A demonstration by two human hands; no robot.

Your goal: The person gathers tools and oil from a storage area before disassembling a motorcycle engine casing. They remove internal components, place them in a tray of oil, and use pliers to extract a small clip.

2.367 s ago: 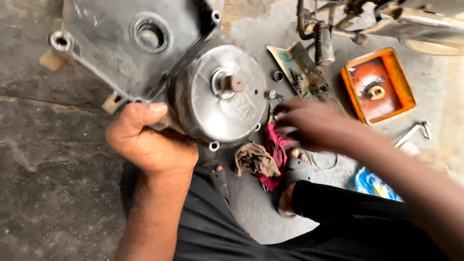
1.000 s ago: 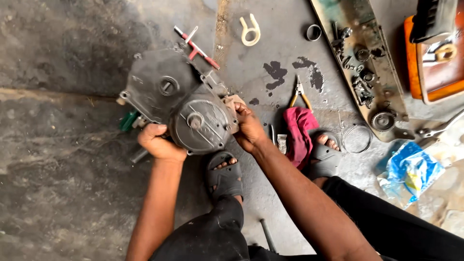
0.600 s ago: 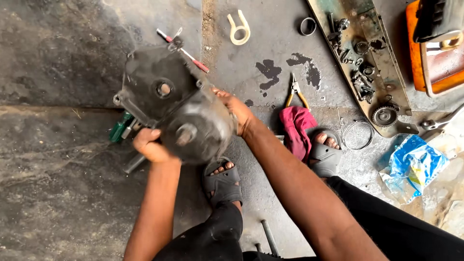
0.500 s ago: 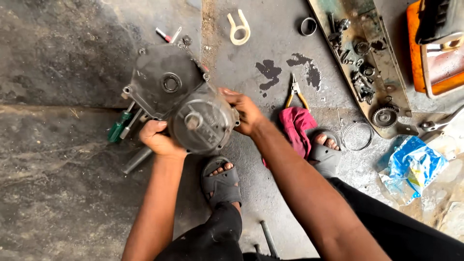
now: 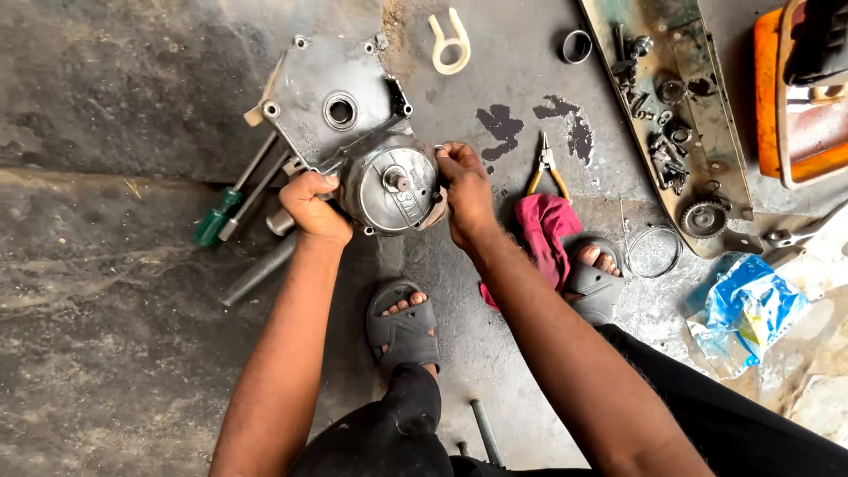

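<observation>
Grey metal: engine side cover (image 5: 340, 106) w/ round housing (image 5: 393, 181), tilted up off concrete floor (image 5: 106, 336), centre-top of view.
L hand (image 5: 314, 208): fingers wrapped on housing's left edge.
R hand (image 5: 464, 185): fingers pinched on housing's right rim.
Left of cover: green-handled screwdriver (image 5: 231, 201) on floor.
Right of R hand: pliers (image 5: 548, 170), red rag (image 5: 546, 234) just below them.
Far right: blue plastic bag (image 5: 746, 309), gear (image 5: 704, 217) on parts tray.

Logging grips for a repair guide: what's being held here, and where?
Both hands grip the engine cover: left hand and right hand on opposite sides of its round housing.
</observation>
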